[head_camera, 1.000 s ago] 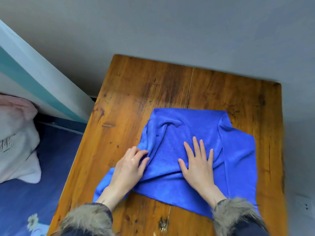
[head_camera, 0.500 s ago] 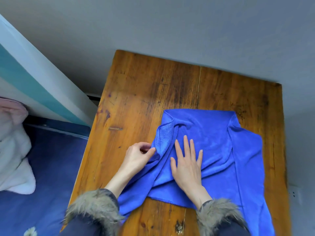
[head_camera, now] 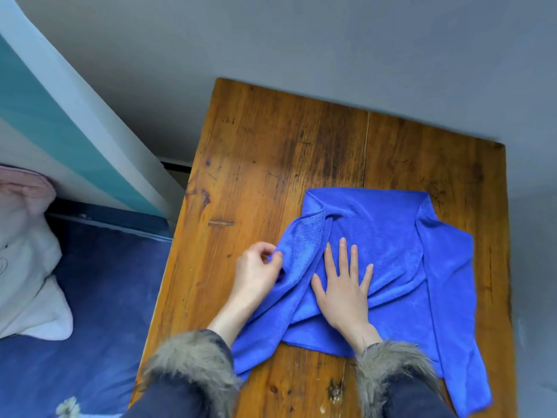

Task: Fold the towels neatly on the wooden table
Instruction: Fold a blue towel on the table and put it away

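Against a grey wall [head_camera: 301, 55], the scuffed wooden table [head_camera: 271, 164] bears a rumpled blue towel [head_camera: 391, 236]; left hand [head_camera: 256, 273] pinches its edge, right hand [head_camera: 343, 291] presses flat, fingers spread.

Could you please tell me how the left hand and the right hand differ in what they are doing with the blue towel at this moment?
The left hand has curled fingers pinching the towel at its left edge; the right hand lies flat with fingers spread. The left hand sits at the side, partly over the bare table; the right hand presses the towel's middle. Both touch the same towel and come out of fur-trimmed cuffs.
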Available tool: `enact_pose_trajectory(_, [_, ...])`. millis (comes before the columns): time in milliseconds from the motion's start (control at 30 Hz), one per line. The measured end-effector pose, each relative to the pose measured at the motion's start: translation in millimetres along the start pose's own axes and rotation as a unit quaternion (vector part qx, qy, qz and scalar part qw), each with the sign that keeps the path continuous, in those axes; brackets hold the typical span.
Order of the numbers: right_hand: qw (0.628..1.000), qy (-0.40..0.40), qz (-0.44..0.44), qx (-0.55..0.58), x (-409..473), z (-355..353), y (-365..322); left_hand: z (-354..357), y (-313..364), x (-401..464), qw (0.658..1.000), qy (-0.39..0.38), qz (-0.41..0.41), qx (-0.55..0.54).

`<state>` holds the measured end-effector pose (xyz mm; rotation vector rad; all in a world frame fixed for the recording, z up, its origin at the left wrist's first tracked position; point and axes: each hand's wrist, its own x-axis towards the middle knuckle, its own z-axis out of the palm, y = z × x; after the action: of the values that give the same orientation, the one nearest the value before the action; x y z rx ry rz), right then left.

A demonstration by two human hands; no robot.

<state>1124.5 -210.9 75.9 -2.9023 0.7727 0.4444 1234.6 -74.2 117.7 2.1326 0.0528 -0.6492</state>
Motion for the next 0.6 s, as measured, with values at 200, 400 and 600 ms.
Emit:
enact_pose_trajectory(200, [1.0, -0.01, 0.0, 0.02, -1.3, 1.4, -1.0, -106.5, 3.9, 54.7, 0.983, 0.178, 0.028, -0.013])
enact_pose_trajectory(400, [0.998, -0.053, 0.002, 0.03, -3.3, -11.0, -3.1, -122.1, 0.0, 66.8, 0.968, 0.171, 0.158, 0.09])
enact_pose_trajectory(600, [0.999, -0.027, 0.008, 0.033, -3.8, -14.1, -11.1, -53.1, -64.6, 2.8, 0.92, 0.048, 0.253, 0.296])
